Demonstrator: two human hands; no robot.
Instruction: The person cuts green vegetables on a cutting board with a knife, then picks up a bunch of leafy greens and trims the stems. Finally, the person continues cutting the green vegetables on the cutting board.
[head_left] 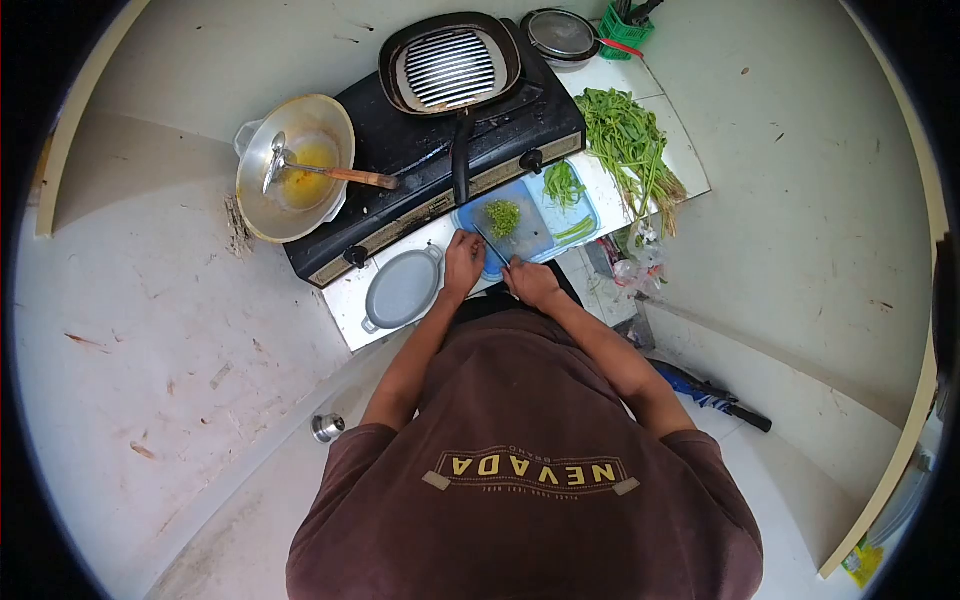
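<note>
Brown shirt (560, 400) nearest camera. Right hand (532, 283): fingers closed round knife (492, 245); blade slants forward-left from them, past left fingertips. Left hand (463, 262): fingers bunched beside blade, can't tell if pinching anything. Chopped greens (502, 217) on cutting board (537, 233), forward of both hands' fingers, left nearer. Metal pan (250, 190), forward-left of left fingers: ladle (335, 173), yellow residue (317, 160). Green basket (622, 38), far forward-right of right fingers: utensils.

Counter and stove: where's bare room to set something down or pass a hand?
Stove top: patch between wok and grill pan; heat not visible. Counter tile: small patch between green basket and leafy greens. Crowded: cutting board, with both hands, knife.
</note>
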